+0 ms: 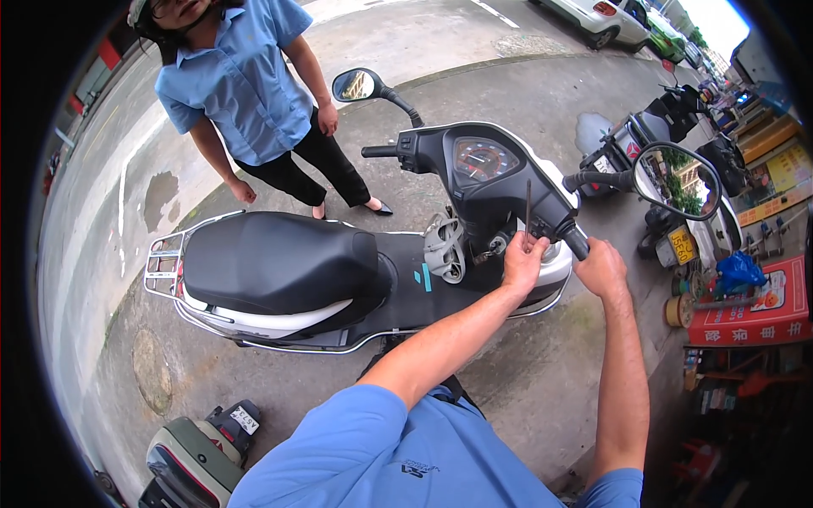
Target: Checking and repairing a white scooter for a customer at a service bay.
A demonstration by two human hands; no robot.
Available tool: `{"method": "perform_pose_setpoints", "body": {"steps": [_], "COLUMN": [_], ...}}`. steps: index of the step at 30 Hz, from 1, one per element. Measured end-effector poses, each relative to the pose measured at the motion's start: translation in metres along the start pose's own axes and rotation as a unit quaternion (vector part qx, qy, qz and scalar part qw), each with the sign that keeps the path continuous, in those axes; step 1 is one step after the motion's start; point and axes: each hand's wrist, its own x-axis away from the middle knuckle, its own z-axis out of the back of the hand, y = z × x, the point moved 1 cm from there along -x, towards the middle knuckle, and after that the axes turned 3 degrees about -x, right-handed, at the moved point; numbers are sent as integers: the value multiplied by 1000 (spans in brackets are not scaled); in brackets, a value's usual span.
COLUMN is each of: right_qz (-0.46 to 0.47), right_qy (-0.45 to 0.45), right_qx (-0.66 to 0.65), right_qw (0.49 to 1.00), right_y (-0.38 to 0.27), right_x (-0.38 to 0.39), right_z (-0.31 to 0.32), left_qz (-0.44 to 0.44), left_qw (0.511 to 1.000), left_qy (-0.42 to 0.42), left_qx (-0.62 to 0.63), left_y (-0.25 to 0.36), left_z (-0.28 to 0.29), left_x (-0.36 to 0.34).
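My left hand (pixel 523 261) pinches a thin dark rod (pixel 528 203), possibly a tool, standing upright beside the front panel of a white and black scooter (pixel 279 262). My right hand (pixel 603 271) is closed on the handlebar's right grip (pixel 576 240). Between the handlebars sits the round-dialled instrument cluster (pixel 476 161). A key or small fitting (pixel 489 251) shows just left of my left hand, and a grey helmet-like item (pixel 442 250) hangs under the handlebar. The right mirror (pixel 677 182) reaches out above my right hand.
A person (pixel 246 85) in a blue shirt stands beyond the seat. Parked scooters (pixel 656 144) line the right, with another (pixel 190 461) at lower left. Red signboard (pixel 745 309), blue bag (pixel 735 273) and shop clutter crowd the right edge. Cars (pixel 584 17) stand at the back.
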Motion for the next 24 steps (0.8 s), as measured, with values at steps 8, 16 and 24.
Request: {"method": "perform_pose_setpoints", "body": {"steps": [8,16,24], "right_qz": [5,13,-5], "right_qy": [7,19,8], "right_qx": [-3,-19,-14], "right_qw": [1000,1000,1000], "right_y": [0,5,-1], "right_x": [-1,-2,1], "right_z": [-1,-3,1], "left_qz": [2,32,39], "left_qw": [1000,998,997], "left_qy": [-6,-46,-61], "left_qx": [6,22,34], "left_y": [1,5,8], "left_z": [2,7,10], "left_x": [-1,1,0]}}
